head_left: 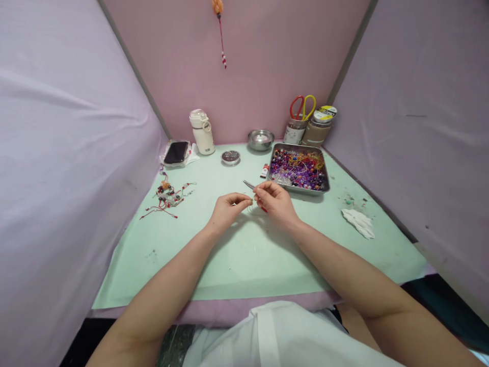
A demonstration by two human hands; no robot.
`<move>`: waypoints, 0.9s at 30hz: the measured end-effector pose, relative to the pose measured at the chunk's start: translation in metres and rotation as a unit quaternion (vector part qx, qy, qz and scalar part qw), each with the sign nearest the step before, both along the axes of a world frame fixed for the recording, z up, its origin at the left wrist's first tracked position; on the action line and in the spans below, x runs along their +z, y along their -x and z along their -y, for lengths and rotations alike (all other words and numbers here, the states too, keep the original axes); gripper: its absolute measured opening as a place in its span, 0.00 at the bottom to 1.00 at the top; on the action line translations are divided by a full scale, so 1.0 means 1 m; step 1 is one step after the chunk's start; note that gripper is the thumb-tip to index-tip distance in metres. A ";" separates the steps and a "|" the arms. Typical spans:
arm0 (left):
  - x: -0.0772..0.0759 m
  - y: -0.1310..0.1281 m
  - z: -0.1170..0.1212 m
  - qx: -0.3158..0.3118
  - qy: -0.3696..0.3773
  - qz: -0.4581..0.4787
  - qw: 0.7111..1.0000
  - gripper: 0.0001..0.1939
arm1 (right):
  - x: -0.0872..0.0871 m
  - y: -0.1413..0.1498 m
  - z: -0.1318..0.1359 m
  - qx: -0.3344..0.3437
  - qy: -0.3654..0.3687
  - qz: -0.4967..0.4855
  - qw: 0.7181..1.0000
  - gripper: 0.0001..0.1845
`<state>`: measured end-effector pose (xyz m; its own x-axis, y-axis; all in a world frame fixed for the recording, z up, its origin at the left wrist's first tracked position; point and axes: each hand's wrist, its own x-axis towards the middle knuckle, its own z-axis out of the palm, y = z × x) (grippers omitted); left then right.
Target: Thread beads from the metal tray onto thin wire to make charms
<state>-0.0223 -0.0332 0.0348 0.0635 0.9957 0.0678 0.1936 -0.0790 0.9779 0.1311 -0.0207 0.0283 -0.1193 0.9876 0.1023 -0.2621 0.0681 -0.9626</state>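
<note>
My left hand [228,208] is closed in a pinch on a thin thread [250,208] that loops between both hands over the green mat [244,255]. My right hand [275,201] is also closed. It grips a small metal tool [249,184] that pokes out to the upper left, and something red shows under its fingers. The fingertips of both hands nearly meet. Just behind my right hand stands a metal tray [298,169] full of purple, red and clear beads with orange thread.
Finished beaded strings [168,196] lie at the left. At the back are a phone [176,152], a white bottle [202,132], a small round tin [231,157], a steel bowl [261,139], jars with scissors [302,108], and a crumpled tissue [358,222] at the right. Cloth walls enclose the table.
</note>
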 end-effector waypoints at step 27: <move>0.006 0.008 -0.002 -0.116 -0.015 0.084 0.990 0.08 | -0.006 -0.005 -0.012 -0.053 0.018 -0.049 0.997 0.13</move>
<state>-0.0305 -0.0317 0.0408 0.2752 0.9530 0.1264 0.0016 -0.1319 0.9913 0.1366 -0.0084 0.0226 -0.0047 0.9974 0.0721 -0.3485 0.0660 -0.9350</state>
